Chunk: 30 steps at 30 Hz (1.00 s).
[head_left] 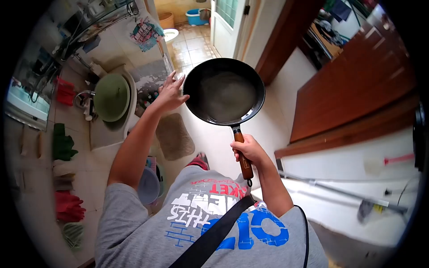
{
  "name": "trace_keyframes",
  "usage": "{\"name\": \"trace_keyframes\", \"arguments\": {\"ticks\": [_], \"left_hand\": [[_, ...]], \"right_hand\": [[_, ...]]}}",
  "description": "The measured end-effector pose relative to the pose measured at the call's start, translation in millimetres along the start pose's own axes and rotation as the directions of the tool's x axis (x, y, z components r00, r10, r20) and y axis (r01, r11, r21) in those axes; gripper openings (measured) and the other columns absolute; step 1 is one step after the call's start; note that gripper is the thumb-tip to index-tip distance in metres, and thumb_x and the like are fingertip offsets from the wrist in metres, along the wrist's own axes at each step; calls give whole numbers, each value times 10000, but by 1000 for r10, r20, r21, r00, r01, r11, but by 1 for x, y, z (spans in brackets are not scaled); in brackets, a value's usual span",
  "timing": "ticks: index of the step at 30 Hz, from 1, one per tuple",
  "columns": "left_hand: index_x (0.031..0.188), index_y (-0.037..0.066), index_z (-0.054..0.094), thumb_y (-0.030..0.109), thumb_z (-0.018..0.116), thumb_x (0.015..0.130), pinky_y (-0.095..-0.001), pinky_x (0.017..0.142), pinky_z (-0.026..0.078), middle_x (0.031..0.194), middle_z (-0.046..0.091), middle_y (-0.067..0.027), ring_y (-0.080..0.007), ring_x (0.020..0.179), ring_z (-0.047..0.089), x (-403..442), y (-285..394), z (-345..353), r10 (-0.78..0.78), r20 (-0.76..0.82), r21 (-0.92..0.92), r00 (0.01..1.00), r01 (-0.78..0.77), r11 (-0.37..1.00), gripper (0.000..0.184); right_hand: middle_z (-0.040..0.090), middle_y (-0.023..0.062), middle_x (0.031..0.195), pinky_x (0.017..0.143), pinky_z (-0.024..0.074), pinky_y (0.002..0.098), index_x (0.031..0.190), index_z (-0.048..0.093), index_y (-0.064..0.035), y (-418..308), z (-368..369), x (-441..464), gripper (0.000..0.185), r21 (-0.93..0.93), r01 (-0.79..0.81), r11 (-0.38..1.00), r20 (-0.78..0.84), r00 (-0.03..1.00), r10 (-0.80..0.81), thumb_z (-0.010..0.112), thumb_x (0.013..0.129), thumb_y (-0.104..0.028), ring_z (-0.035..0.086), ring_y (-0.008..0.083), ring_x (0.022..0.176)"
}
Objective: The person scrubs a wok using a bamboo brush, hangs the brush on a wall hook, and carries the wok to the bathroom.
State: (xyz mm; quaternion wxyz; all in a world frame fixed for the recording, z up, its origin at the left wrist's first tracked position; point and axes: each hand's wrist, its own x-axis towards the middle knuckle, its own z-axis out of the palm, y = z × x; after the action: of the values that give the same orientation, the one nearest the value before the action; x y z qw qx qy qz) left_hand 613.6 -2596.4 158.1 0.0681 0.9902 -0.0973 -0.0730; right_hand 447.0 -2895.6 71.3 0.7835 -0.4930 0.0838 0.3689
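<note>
A black frying pan (228, 96) is held out in front of me, its dark inside facing up toward the camera. My right hand (248, 149) is wrapped round its brown wooden handle (245, 167), which ends in a small metal ring. At the pan's left rim is my left hand (172, 93), with the fingers spread apart. Its thumb reaches to the rim; whether it touches cannot be made out. Nothing is gripped in that hand.
To the left, a green basin (111, 97) sits in a white sink (105, 138) beside a faucet (88, 105). A mat (175, 136) lies on the floor. Red gloves (68, 206) hang at left. A brown wooden door (357, 85) stands at right, and a white door (225, 27) ahead.
</note>
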Motion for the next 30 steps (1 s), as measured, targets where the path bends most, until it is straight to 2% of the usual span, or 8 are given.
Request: {"name": "trace_keyframes", "arguments": {"ticks": [2,6,7,13,14,20,27,30], "left_hand": [[1396,123,581,313,735,878,-492,1112,355,1574,277,-171,-348,1405,388,54,-10,-1,-49,-34,-65,998,47,997,573],[1326,96,630,320,759,853,-446,1103,404,1501,376,-214,-392,1342,454,164,-79,32,-16,-216,-191,976,-27,981,538],[1314,93,637,312,761,851,-443,1106,402,1488,389,-221,-394,1340,455,135,-84,56,31,-166,-185,986,-62,981,527],[1269,82,652,257,739,855,-426,1112,396,1429,447,-236,-389,1324,471,298,-100,75,-107,-195,-352,975,32,935,458],[1266,80,653,256,736,856,-426,1110,398,1423,451,-235,-389,1321,473,269,-125,69,-90,-157,-348,984,31,937,454],[1250,58,649,224,727,852,-423,1111,391,1393,468,-221,-371,1303,481,391,-156,58,-163,-221,-295,962,94,951,438],[1201,38,655,209,752,811,-444,1111,388,1375,470,-225,-387,1295,477,496,-202,81,-345,-158,-228,925,306,924,437],[1198,41,650,218,749,814,-446,1109,388,1380,450,-236,-397,1304,459,534,-213,84,-402,-130,-271,906,358,894,434]], "right_hand": [[569,27,687,508,543,305,838,526,-37,-39,-36,60,161,-20,9,1000,16,1000,-9,653,893,-120,582,122,528],[570,26,686,507,538,299,842,532,-32,-108,-77,166,158,-42,29,999,21,999,-29,656,890,-116,581,116,527],[570,27,688,507,537,298,843,533,-33,-53,-64,151,157,55,22,998,-1,1000,-22,657,889,-116,581,115,526],[566,28,714,512,532,307,858,533,-33,-170,-137,315,160,5,60,998,11,998,-60,663,889,-121,581,117,544],[564,27,716,512,532,307,862,532,-32,-146,-97,307,161,44,31,999,-14,999,-31,664,888,-120,582,117,548],[563,28,725,510,529,304,879,538,-23,-227,-136,464,159,28,-13,1000,44,999,12,666,893,-117,579,116,553],[580,50,705,508,540,329,876,527,-23,-307,-188,633,165,-60,-54,997,175,982,63,659,891,-122,589,141,554],[572,56,710,497,542,344,888,508,-29,-321,-197,696,172,-73,-70,995,188,979,83,663,874,-103,590,156,543]]}}
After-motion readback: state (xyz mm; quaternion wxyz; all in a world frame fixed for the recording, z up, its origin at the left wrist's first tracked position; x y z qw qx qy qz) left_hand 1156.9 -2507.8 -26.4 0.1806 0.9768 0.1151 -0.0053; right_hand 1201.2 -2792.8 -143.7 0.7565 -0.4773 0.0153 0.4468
